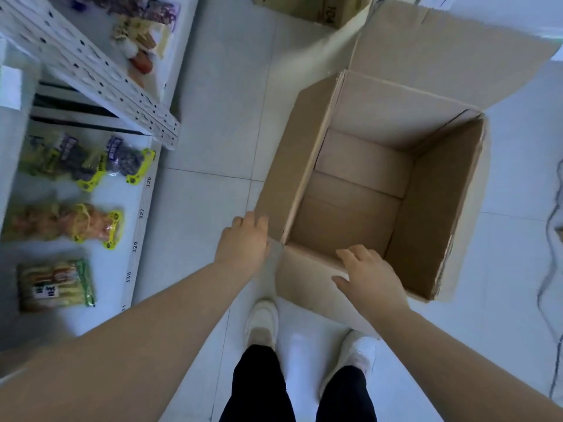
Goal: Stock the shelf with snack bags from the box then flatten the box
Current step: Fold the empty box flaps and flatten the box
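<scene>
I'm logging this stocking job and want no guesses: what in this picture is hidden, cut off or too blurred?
Head view:
1. Left hand: fingertips hidden behind its own knuckles at the box corner; its grip is unclear.
2. Snack bags: print blurred.
3. Second box: cut off by the top edge.

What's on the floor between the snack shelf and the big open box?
Nothing: in the head view, just bare floor tiles between shelf and box. The left hand is at the box's near corner.
</scene>
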